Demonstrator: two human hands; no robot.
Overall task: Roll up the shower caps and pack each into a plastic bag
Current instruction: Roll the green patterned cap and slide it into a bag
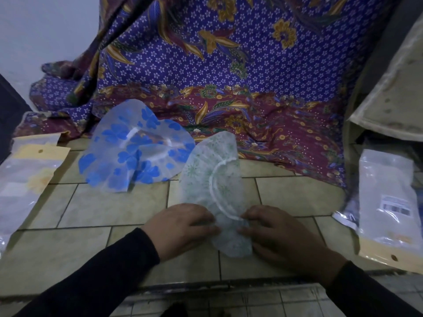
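- Far left of the frame: clear plastic bags with a yellow card header [27, 170] lay flat on the tiled surface [96, 209]. A punched hole showed in the header.
- Left of centre: the blue-flowered shower cap [128, 152] lay spread and crumpled on the tiles, its far edge against the cloth behind. Its right edge sat just beside the green cap; I could not tell whether the two touched.
- Lower centre, left side: my left hand [183, 227], in a black sleeve, lay palm down, with the fingers curled onto the near left edge of the green cap, holding it to the tiles.
- Centre: the green-patterned shower cap [206, 177] lay folded to a rough half-moon, running from the cloth down toward me. Its white elastic rim showed as a curve along the right side. The near end was between my two hands.
- Lower centre, right side: my right hand [281, 234], also palm down, had its fingertips closed on the cap's near end, right where the elastic rim ended.
- Upper frame, across the middle: a purple and maroon batik cloth [229, 65] hung down and bunched onto the tiles.
- Far right: another plastic bag with a barcode label [386, 202] lay flat, yellow header toward me, well apart from both caps.
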